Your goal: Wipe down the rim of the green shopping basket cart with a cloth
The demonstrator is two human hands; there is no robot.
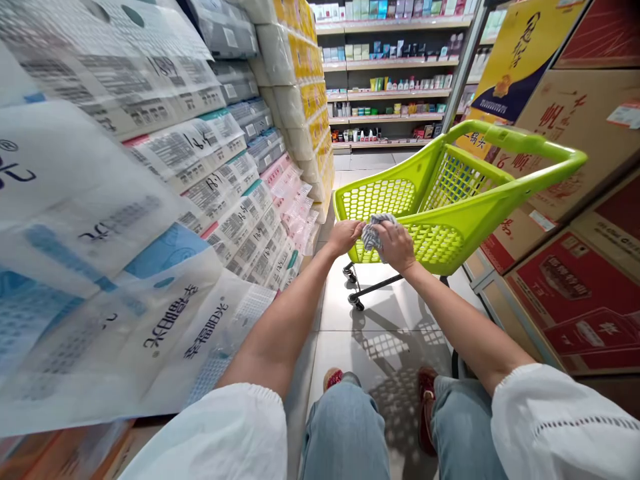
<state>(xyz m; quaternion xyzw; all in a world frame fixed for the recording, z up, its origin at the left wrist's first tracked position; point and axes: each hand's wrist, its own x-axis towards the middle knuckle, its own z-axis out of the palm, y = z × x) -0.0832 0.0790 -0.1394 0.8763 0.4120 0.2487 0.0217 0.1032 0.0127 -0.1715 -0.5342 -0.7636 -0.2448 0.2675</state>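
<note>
A lime-green plastic shopping cart [440, 248] with perforated sides stands crosswise in front of me, its handle towards the right. My left hand [346, 237] is closed on the rim at the cart's left end. In my right hand [397, 245] is a crumpled grey-and-white cloth [375, 233], pressed against the rim just beside my left hand. My right fingers are bent round the cloth. The cart's basket shows nothing inside it from here.
Stacks of plastic-wrapped tissue packs [225, 180] rise close on the left. Cardboard cartons [575, 133] are piled along the right. Shelves [390, 93] with bottles and boxes cross the far end. Under the cart are wheels [356, 302] on a tiled floor [335, 360].
</note>
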